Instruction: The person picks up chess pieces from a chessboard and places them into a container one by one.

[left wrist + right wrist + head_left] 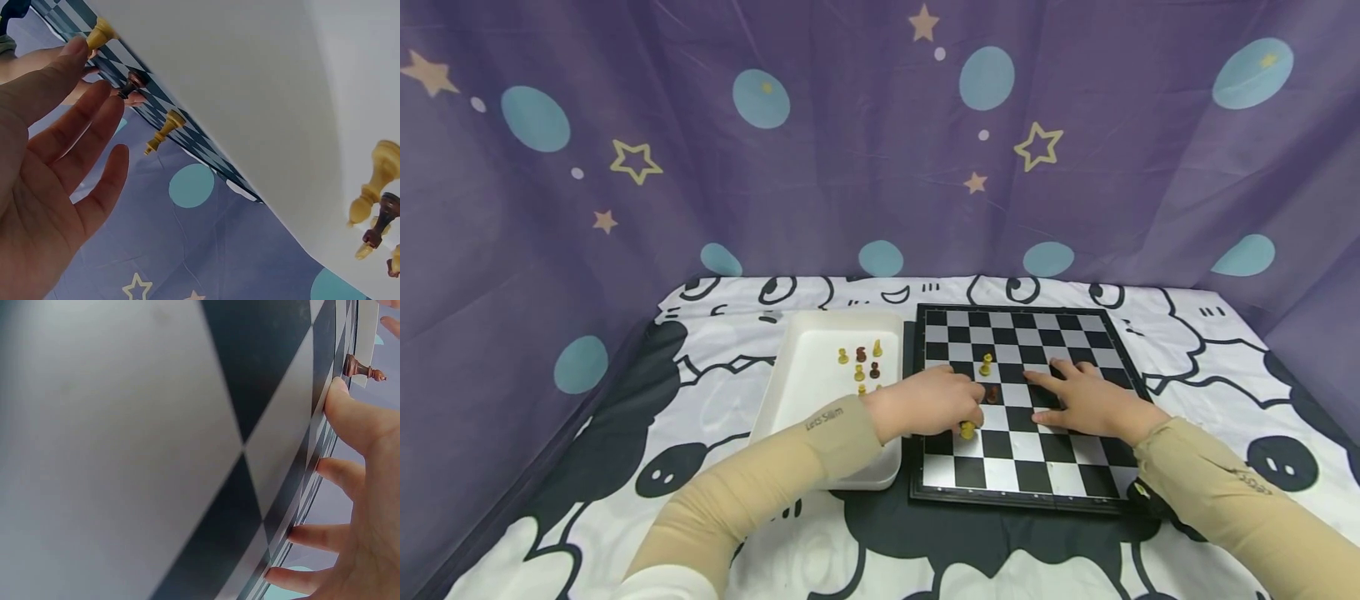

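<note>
My left hand [936, 402] is over the left side of the checkered chessboard [1066, 478]. Its thumb and index finger pinch a yellow chess piece [967, 430], which shows beside the thumb tip in the left wrist view; the fingers partly hide it. Just beyond those fingers a dark brown chess piece [992, 394] stands on the board. Farther back stands a tall yellow chess piece [985, 365]. My right hand [1092, 402] rests on the board's right half, fingers spread and fingertips at the surface, as the right wrist view [369, 487] shows.
Left of the board sits a white tray [797, 375] holding several yellow and brown chess pieces [860, 372]; my left forearm crosses over it. A patterned cloth [895, 575] covers the table. Behind hangs a purple curtain [850, 167] with stars and dots.
</note>
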{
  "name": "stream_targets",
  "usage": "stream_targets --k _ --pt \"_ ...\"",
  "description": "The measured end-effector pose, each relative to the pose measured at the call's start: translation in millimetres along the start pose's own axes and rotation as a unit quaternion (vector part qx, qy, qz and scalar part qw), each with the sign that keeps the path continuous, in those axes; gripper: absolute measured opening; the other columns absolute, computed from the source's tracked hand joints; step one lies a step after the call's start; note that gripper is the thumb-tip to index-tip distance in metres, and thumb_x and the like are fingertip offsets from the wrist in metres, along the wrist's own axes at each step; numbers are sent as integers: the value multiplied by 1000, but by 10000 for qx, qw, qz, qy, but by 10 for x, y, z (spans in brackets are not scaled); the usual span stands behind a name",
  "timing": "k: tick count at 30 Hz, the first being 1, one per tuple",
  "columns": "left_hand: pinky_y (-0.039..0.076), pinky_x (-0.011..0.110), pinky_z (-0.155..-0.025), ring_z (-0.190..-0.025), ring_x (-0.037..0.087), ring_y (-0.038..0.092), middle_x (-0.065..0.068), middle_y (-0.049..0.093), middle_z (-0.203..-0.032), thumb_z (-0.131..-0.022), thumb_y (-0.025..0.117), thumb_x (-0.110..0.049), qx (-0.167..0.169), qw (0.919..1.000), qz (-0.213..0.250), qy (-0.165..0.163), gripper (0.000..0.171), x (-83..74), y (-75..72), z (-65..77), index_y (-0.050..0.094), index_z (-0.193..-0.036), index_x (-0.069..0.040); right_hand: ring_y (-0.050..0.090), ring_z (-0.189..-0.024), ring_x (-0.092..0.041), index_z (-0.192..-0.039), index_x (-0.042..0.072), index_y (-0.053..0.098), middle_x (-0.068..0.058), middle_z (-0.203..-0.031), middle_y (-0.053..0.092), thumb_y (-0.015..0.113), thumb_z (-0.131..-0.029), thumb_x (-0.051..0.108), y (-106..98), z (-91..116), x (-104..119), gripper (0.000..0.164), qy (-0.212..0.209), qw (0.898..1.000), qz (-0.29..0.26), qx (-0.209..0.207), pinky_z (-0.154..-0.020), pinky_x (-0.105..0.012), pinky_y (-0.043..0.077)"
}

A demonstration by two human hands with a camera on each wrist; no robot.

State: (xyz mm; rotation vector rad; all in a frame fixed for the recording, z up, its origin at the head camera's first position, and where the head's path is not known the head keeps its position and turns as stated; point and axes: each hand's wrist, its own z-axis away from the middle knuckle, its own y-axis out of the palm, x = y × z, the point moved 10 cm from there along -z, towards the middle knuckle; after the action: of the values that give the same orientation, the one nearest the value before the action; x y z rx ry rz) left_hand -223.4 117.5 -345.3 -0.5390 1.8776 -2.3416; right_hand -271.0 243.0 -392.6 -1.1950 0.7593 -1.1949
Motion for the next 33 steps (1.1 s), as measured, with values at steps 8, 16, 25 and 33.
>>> stream_targets --k 8,16,25,33 --pt "33 25 -64 -77 10 46 -7 57 -89 -87 68 -23 51 9996 253 106 9 14 30 -47 72 -93 -27 31 -125 -56 -143 18 43 -30 -144 31 54 -80 68 -10 10 4 81 -27 10000 -33 -48 -88 -70 39" --pt "43 26 -71 -87 8 56 -9 59 -95 -84 70 -23 114 9990 393 155 17 29 49 -69 73 -100 -29 31 -125 -56 -143 18 43 -31 -144 31 53 -80 69 1 2 -9 81 -32 10000 -21 -59 -89 -69 38" --pt "41 25 -70 -87 6 56 -10 59 -96 -83 71 -22 153 9984 522 181 18 31 77 -85 73 -100 -29 31 -127 -54 -144 19 42 -29 -146 29 52 -80 70 0 10 -14 82 -21 10000 -70 -55 -90 -69 38" --pt "39 25 -67 -84 6 55 -9 60 -95 -84 70 -25 98 9985 482 241 15 23 61 -72 73 -98 -28 31 -127 -55 -143 19 42 -29 -146 30 52 -79 71 10 2 -27 83 11 10000 -72 -32 -90 -69 38"
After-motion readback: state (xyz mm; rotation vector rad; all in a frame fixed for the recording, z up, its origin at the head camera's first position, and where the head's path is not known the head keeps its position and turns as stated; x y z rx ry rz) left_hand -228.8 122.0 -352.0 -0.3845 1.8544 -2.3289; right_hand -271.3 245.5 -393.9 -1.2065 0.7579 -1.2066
